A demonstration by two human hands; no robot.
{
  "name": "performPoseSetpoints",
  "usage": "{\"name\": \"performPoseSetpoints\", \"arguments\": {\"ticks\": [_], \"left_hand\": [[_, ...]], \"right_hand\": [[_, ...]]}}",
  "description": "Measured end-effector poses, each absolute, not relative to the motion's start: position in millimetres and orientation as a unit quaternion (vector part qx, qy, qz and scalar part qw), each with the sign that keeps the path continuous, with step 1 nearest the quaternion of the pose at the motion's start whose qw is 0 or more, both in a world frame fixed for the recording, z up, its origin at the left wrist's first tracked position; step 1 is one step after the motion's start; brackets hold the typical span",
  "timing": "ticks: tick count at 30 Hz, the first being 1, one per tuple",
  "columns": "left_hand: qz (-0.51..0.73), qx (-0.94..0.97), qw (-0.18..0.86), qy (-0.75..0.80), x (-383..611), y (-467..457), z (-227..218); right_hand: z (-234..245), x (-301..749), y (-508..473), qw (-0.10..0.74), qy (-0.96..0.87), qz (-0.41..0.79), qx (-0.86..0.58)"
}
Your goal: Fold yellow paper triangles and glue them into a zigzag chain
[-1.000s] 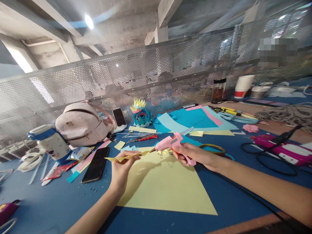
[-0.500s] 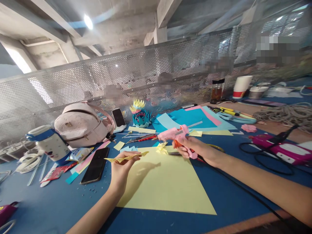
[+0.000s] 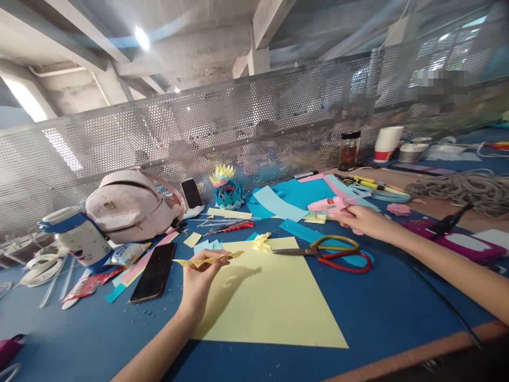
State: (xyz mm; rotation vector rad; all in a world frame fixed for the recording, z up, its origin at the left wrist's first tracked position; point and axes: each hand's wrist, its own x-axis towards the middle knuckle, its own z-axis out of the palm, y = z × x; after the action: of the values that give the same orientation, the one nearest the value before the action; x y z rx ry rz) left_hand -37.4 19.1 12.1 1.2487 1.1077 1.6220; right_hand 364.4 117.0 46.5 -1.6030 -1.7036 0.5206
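My left hand (image 3: 202,277) pinches a zigzag-edged yellow paper strip (image 3: 209,260) above a large yellow paper sheet (image 3: 270,307), on which its shadow falls. To the right, my right hand (image 3: 361,220) is wrapped round a pink glue gun (image 3: 330,205), whose nozzle points left over the blue papers. A small yellow folded paper piece (image 3: 262,243) lies at the sheet's top edge. Beside it, scissors (image 3: 330,253) with one yellow and one red handle rest with their blades on the sheet. Farther back stands a layered paper lotus (image 3: 228,191) in blue, pink and yellow.
On the left are a black phone (image 3: 154,273), a blue-and-white bottle (image 3: 77,239) and a pink backpack (image 3: 129,207). A red-handled cutter (image 3: 234,226) lies behind the sheet. At the right are a magenta device (image 3: 457,241), a black cable (image 3: 441,297) and rope (image 3: 465,185).
My right hand has carried the glue gun to the right and away from the sheet, uncovering the scissors and a blue strip. My left hand has stayed nearly still with the yellow strip.
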Motion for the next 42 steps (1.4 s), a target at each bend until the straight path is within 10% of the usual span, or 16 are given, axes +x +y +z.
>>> {"name": "performPoseSetpoints", "arguments": {"ticks": [11,16,21,29,42], "left_hand": [[0.642,0.489,0.401,0.434,-36.6,18.7,12.2],[0.638,0.487,0.408,0.435,-36.4,18.5,11.8],[0.636,0.485,0.414,0.434,-36.3,18.4,11.7],[0.632,0.489,0.420,0.430,-41.3,20.7,9.1],[0.628,0.484,0.433,0.428,-40.9,21.6,9.9]], "right_hand": [[37.4,383.6,92.7,0.249,-0.702,0.158,-0.649],[48.3,379.6,62.1,0.114,-0.680,-0.048,-0.723],[69.4,343.2,31.9,0.162,-0.715,-0.199,-0.650],[77.1,250.4,72.1,0.184,-0.869,0.073,-0.453],[32.5,201.9,131.1,0.198,-0.867,0.095,-0.447]]}}
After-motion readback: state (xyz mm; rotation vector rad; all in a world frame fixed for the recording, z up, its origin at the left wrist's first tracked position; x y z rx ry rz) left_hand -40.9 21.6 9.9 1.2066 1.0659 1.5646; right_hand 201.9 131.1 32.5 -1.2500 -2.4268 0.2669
